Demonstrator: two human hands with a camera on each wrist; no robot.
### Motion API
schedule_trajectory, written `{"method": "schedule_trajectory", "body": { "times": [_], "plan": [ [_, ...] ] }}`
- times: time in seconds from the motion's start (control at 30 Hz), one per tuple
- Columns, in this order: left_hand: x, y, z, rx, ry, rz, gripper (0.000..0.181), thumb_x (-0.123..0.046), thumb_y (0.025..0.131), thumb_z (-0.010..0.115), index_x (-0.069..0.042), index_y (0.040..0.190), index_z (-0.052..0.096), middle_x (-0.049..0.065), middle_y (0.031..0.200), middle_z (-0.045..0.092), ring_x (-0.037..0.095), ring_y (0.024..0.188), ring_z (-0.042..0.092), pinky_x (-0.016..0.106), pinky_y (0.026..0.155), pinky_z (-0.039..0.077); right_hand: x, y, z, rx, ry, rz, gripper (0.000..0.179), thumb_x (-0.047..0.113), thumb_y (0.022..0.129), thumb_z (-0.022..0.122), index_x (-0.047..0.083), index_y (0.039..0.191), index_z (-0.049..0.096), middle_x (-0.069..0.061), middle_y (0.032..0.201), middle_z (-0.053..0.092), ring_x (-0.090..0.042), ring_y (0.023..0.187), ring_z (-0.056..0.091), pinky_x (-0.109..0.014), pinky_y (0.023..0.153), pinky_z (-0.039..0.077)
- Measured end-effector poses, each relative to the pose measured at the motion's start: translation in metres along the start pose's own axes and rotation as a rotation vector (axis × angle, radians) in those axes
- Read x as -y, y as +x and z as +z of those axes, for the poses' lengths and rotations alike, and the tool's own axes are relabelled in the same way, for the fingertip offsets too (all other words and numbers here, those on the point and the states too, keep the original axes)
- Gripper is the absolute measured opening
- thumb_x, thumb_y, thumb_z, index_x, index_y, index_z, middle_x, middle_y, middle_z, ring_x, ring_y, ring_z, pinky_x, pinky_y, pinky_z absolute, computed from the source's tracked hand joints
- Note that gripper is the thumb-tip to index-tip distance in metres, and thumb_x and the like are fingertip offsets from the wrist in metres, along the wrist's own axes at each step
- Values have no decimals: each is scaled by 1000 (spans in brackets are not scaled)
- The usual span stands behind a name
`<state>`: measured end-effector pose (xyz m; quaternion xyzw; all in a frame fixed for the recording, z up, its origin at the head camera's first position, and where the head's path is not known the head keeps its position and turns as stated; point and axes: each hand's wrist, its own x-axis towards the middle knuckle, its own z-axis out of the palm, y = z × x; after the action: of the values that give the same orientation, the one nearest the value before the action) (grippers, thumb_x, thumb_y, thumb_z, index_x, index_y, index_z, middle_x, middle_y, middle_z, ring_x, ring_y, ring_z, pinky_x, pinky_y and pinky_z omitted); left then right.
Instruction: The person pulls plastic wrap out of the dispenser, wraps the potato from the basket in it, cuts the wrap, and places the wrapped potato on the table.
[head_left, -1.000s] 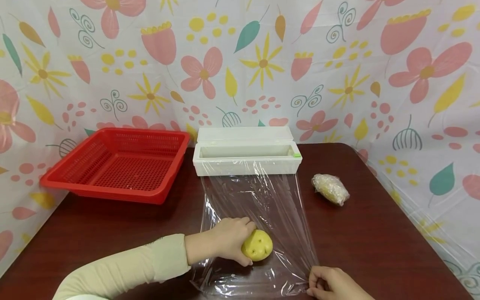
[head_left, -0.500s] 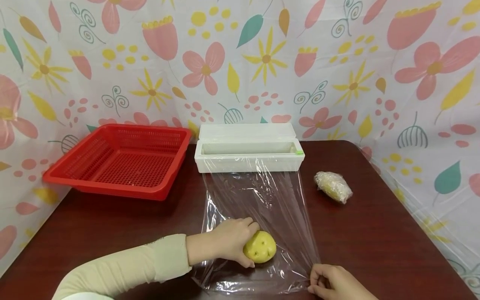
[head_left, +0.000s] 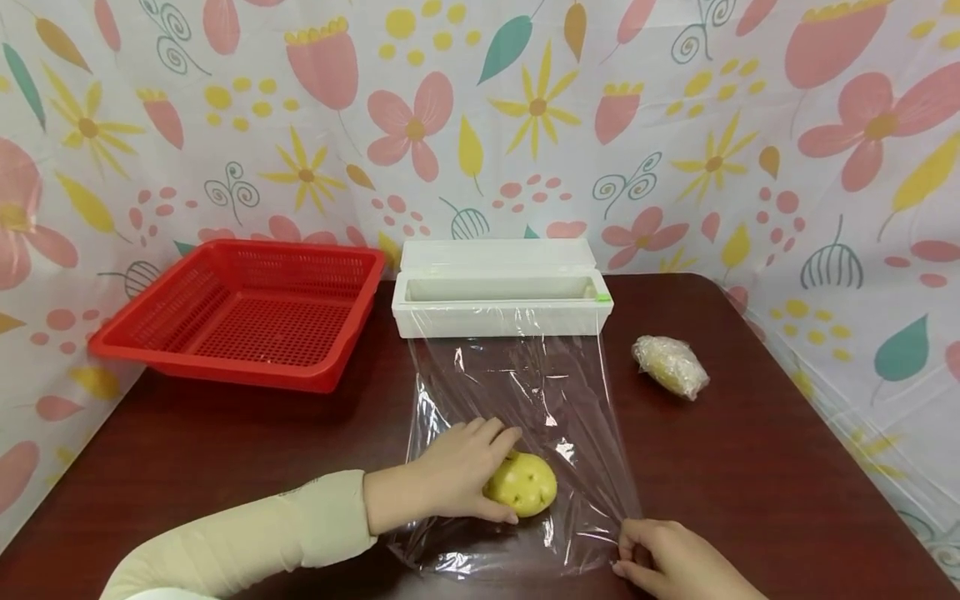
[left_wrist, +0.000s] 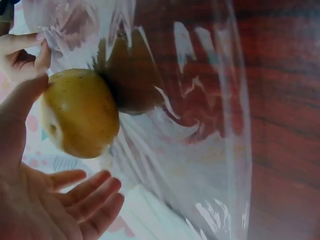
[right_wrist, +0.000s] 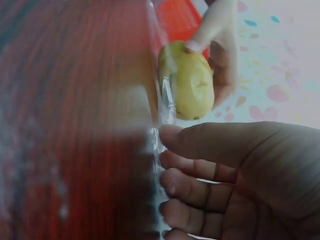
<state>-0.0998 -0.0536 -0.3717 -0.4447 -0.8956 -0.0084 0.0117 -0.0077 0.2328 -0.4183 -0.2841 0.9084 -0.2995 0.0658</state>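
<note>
Yellow oval potato (head_left: 529, 485): apparently steadied on clear plastic film (head_left: 525, 383) with left hand (head_left: 461, 471) spread wide; pinched film's edge with right hand (head_left: 671, 557), probably for tautness.

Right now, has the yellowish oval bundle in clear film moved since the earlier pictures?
No: the yellowish oval bundle keeps its place right of the long white box in the head view; the whole picture shifted slightly.

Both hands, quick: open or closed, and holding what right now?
Left hand: open, thumb touching the potato.
Right hand: closed, pinching the edge of the clear film.
</note>
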Motion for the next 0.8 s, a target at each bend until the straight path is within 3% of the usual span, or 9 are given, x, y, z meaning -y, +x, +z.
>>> {"method": "schedule_trajectory", "body": {
  "times": [0.1, 0.23, 0.33, 0.47, 0.57, 0.63, 0.73, 0.8],
  "plan": [
    [2, -8, -3, -79, 13, -1, 83, -63, 74, 67, -8, 133, 48, 4, 117, 57, 17, 102, 56, 31, 85, 50, 6, 5, 1, -25, -70, -7, 26, 18, 81, 74, 25, 73, 49, 23, 65, 37, 10, 57, 34, -15, 50, 32],
    [1, -23, -7, -162, -4, 26, 66, -56, 78, 67, -9, 123, 55, 3, 113, 59, 16, 98, 57, 30, 83, 51, 13, 10, 4, -152, -189, -62, 35, 18, 75, 78, 29, 70, 45, 24, 67, 33, 11, 60, 32, -13, 52, 29],
    [-4, -35, -7, -199, -17, 71, 50, -52, 80, 68, -12, 109, 60, -1, 102, 59, 12, 91, 57, 27, 78, 50, 18, 15, 7, -277, -275, -184, 38, 17, 67, 81, 31, 71, 46, 23, 71, 35, 10, 63, 33, -9, 54, 27],
    [-14, -48, -3, -228, 33, 155, 35, -49, 78, 71, -18, 89, 59, -8, 86, 54, 6, 77, 52, 20, 66, 45, 22, 24, 9, -327, -358, -372, 26, 25, 72, 79, 29, 79, 54, 20, 78, 42, 5, 69, 40, -11, 61, 33],
    [-20, -56, 3, -204, 84, 199, 35, -49, 74, 73, -20, 83, 56, -10, 80, 51, 5, 71, 50, 19, 57, 39, 25, 30, 12, -309, -396, -465, 21, 28, 74, 78, 25, 84, 59, 17, 81, 47, 1, 72, 45, -16, 65, 38],
    [-23, -61, 6, -147, 117, 212, 36, -49, 72, 75, -21, 86, 58, -10, 81, 52, 6, 73, 52, 20, 58, 41, 26, 34, 15, -288, -409, -510, 24, 26, 70, 80, 24, 86, 61, 16, 83, 49, 0, 74, 47, -17, 66, 39],
    [-24, -65, 10, -60, 156, 203, 37, -47, 69, 77, -22, 91, 61, -9, 84, 55, 7, 74, 55, 22, 57, 43, 27, 37, 18, -238, -417, -550, 31, 24, 64, 83, 22, 88, 63, 15, 84, 50, 0, 75, 46, -16, 65, 38],
    [-25, -67, 13, -40, 178, 196, 35, -42, 67, 79, -22, 92, 63, -9, 85, 57, 8, 74, 56, 22, 57, 44, 27, 37, 20, -212, -428, -564, 33, 24, 63, 83, 21, 90, 64, 14, 84, 50, -1, 75, 46, -15, 63, 37]
  ]
}}
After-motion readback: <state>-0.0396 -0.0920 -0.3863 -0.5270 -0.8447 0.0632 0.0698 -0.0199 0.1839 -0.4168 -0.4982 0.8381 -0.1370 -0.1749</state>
